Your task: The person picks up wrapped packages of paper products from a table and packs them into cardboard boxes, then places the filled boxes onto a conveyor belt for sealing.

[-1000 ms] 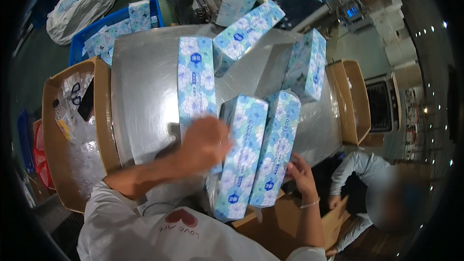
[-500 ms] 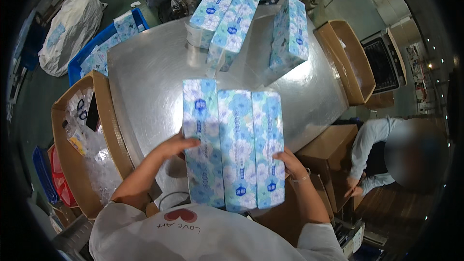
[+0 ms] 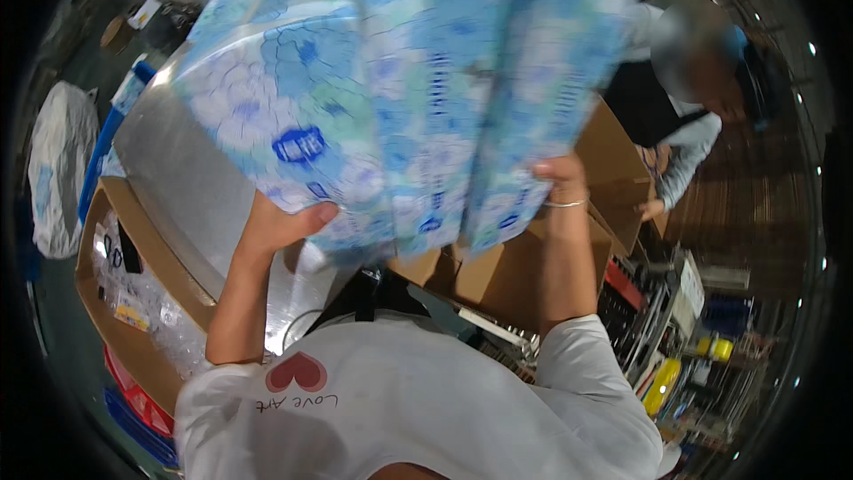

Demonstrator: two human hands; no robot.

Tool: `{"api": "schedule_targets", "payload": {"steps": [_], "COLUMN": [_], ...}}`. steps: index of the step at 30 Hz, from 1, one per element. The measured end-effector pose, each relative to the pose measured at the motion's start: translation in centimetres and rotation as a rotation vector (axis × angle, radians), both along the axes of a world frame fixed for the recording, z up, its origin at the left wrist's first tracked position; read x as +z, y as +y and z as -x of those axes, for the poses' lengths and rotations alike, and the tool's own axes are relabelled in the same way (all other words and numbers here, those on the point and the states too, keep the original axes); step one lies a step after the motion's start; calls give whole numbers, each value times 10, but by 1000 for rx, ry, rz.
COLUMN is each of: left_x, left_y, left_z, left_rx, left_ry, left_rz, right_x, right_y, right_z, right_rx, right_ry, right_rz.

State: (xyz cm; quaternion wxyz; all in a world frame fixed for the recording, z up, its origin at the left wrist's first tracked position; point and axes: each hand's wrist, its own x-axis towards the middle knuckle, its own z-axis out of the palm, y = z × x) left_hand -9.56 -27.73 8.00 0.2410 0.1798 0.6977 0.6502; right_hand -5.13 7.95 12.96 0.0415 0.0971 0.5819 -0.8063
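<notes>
Three long tissue packs, wrapped in blue and white flowered plastic, are held side by side close to the camera and fill the upper middle of the view. My left hand grips the underside of the left pack. My right hand, a thin bracelet on its wrist, presses against the right pack. The bundle is lifted off the shiny metal table and hides most of it.
An open cardboard box with clear plastic bags stands at the table's left. More cardboard boxes sit under the bundle. Another person bends over a box at the right. A white sack lies far left. Shelves with small items are lower right.
The three packs have been raised from the table top toward the camera, squeezed between both hands. The view has turned to the right, bringing the other person higher in the picture.
</notes>
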Motion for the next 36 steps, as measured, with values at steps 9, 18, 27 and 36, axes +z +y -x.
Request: {"api": "schedule_targets", "payload": {"steps": [9, 18, 27, 36], "left_x": [-7, -75, -161, -295], "left_y": [121, 218, 294, 376], "left_z": [-126, -170, -214, -161], "left_rx": [-979, -632, -1066, -738], "left_ry": [147, 402, 846, 578], "left_rz": [19, 377, 980, 706], "right_x": [129, -174, -202, -267], "right_y": [164, 121, 114, 164], "right_z": [-191, -223, -286, -222], "right_rx": [484, 622, 730, 455], "right_ry": [-272, -592, -761, -713], "right_rz": [-650, -1135, -1367, -1248]}}
